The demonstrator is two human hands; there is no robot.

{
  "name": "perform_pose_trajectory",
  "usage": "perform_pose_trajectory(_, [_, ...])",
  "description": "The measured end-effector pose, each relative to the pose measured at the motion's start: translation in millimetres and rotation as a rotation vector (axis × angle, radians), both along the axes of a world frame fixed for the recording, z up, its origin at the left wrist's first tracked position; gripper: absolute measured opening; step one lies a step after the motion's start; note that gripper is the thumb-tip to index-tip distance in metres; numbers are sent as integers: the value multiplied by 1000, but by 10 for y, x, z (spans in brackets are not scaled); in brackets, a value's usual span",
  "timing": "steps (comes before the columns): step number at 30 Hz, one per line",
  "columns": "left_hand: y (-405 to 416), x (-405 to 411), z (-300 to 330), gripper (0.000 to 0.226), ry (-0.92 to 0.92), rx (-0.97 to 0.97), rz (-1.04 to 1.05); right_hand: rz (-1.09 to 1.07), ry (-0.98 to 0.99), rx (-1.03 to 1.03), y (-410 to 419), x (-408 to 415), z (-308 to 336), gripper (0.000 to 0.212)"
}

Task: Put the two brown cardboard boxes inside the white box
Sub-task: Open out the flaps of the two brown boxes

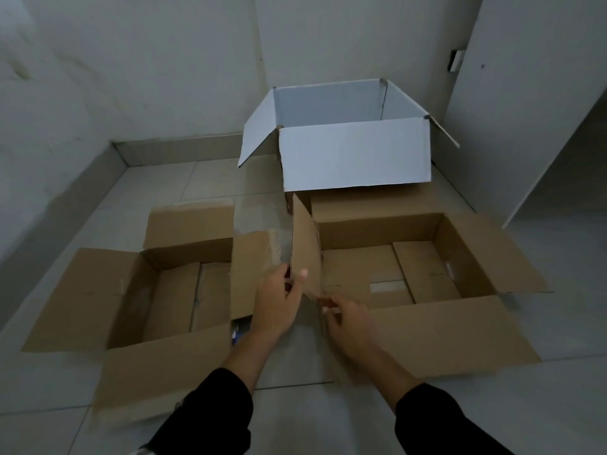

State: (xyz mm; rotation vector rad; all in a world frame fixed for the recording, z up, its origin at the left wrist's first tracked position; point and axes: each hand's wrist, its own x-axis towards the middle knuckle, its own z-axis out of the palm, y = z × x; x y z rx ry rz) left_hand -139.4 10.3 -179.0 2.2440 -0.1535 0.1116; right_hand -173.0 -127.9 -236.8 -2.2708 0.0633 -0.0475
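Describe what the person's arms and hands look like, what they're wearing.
Both arms wear black long sleeves, pushed up so the forearms are bare. The left sleeve and the right sleeve look plain, with no visible markings. The left hand and the right hand are bare: no gloves, and no rings or watch can be made out.

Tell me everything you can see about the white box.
The white box looks like plain white cardboard. It stands upright on the tiled floor near the wall, open at the top, with its left flap spread outward and a right flap angled out. Its inside appears empty. Neither hand touches it; both brown boxes lie nearer the person.
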Motion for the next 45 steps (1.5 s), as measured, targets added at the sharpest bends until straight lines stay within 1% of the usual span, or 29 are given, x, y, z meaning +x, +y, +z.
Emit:
perform_pose_trajectory(2, [-53, 51, 37, 26, -87, 120, 122, -31, 4, -46, -190, -23, -39, 24])
perform_pose_trajectory(4, [-45, 45, 69, 23, -123, 234, 205, -111, -3, -105, -439, -47, -57, 25])
perform_pose_trajectory(6, [-17, 21, 115, 20, -104, 313, 236, -232, -16, -215, -708, -104, -68, 25])
perform_pose_trajectory(8, [27, 6, 148, 21, -112, 343, 251, -402, 6, -291, -934, -201, -55, 28])
perform_pose_trajectory(10, [40, -24, 148, 24, -134, 377, 262, -584, 60, -315, -1115, -274, -33, 46])
perform_pose_trajectory(12, [16, -49, 139, 24, -138, 404, 254, -704, 103, -304, -1270, -278, -16, 63])
perform_pose_trajectory(14, [-35, -45, 118, 21, -128, 439, 237, -830, 160, -193, -1423, -217, 11, 67])
perform_pose_trajectory(16, [-86, -15, 111, 17, -112, 459, 232, -996, 220, 10, -1572, -130, 46, 69])
perform_pose_trajectory(18, [-118, 8, 108, 15, -114, 438, 222, -1097, 242, 240, -1676, -45, 79, 71])
perform_pose_trajectory(20, [-127, 24, 99, 15, -120, 391, 192, -1175, 177, 437, -1715, 25, 92, 65])
perform_pose_trajectory(23, [-128, 45, 86, 15, -147, 345, 151, -1281, 6, 667, -1705, 62, 101, 55])
perform_pose_trajectory(25, [-137, 56, 82, 12, -159, 315, 143, -1267, -41, 737, -1695, 73, 104, 51])
perform_pose_trajectory(27, [-144, 59, 67, 12, -144, 274, 136, -1190, -6, 675, -1688, 72, 123, 44])
perform_pose_trajectory(28, [-146, 57, 52, 12, -128, 240, 123, -1141, 26, 581, -1687, 59, 145, 40])
perform_pose_trajectory(30, [-156, 24, 33, 16, -100, 188, 93, -1007, 68, 264, -1687, 15, 183, 39])
perform_pose_trajectory(31, [-165, -2, 31, 18, -93, 170, 80, -922, 60, 95, -1689, -20, 201, 38])
perform_pose_trajectory(32, [-179, -32, 33, 20, -94, 152, 70, -842, 31, -33, -1694, -64, 223, 34])
perform_pose_trajectory(34, [-210, -113, 57, 19, -100, 132, 73, -726, -15, -165, -1698, -177, 287, 26])
perform_pose_trajectory(37, [-241, -259, 147, 14, -110, 111, 120, -636, -60, -249, -1683, -390, 434, 21])
perform_pose_trajectory(42, [-278, -557, 364, 7, -148, 86, 167, -598, -177, -235, -1604, -633, 805, 14])
perform_pose_trajectory(45, [-284, -760, 568, 9, -202, 76, 152, -596, -232, -232, -1549, -766, 1072, 11])
